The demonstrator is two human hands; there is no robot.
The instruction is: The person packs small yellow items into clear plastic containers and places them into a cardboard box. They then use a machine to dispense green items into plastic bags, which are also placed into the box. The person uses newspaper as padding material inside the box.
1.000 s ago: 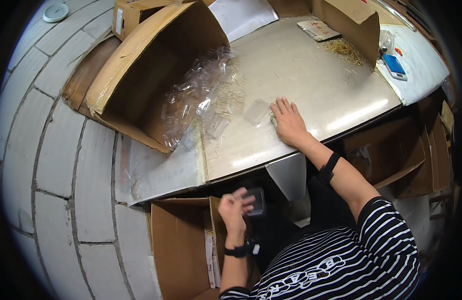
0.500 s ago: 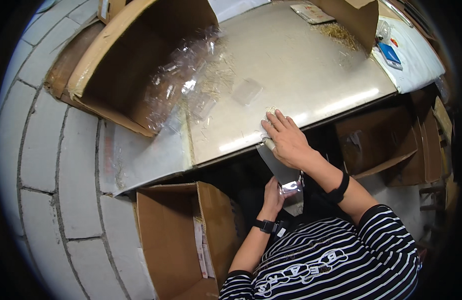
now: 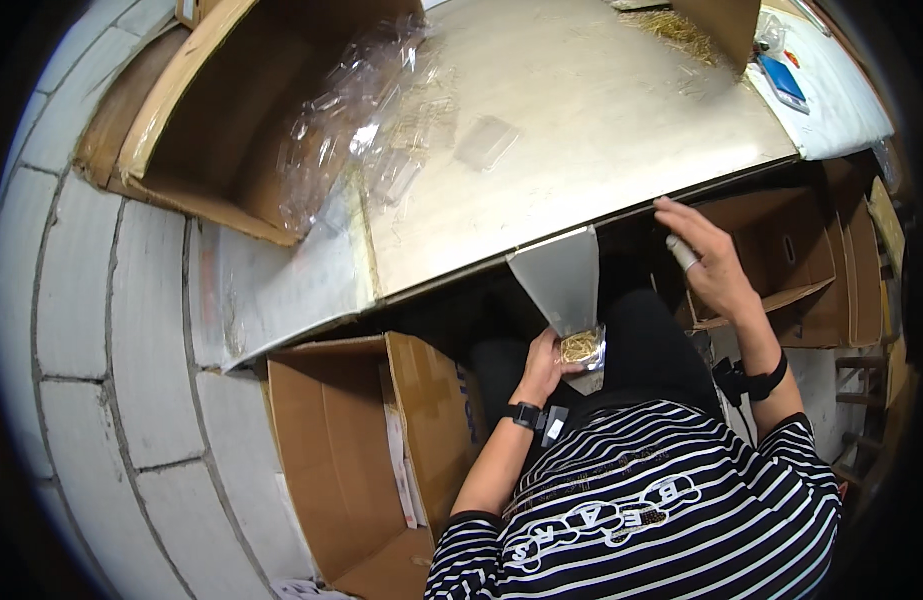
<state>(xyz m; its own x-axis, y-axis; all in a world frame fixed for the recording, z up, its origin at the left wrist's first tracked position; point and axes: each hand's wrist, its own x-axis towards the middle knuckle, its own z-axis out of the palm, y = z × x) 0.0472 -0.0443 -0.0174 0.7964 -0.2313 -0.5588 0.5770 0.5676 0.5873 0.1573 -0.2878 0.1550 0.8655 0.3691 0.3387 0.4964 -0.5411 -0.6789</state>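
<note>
My left hand (image 3: 543,368) is closed around a small clear plastic box (image 3: 599,362) held in front of my lap. Thin gold-coloured wire pieces (image 3: 579,346) lie in it, too small to name exactly. Right above the box is the narrow lower end of a grey metal chute (image 3: 561,275), which slopes down from the worktable's front edge. My right hand (image 3: 719,268) is in the air to the right of the chute, fingers stretched out and holding nothing. A pale wrap covers its thumb.
On the metal-topped worktable (image 3: 601,130), a tipped cardboard box (image 3: 201,110) spills clear plastic boxes (image 3: 351,130). A gold wire heap (image 3: 671,32) sits far right, near a blue device (image 3: 783,82). Open cartons (image 3: 326,470) stand left of my legs and below the table at right.
My right hand has left the table edge, moving right and slightly down. The gold wire pieces from under its fingers are gone from the edge, and gold pieces now show in the box.
</note>
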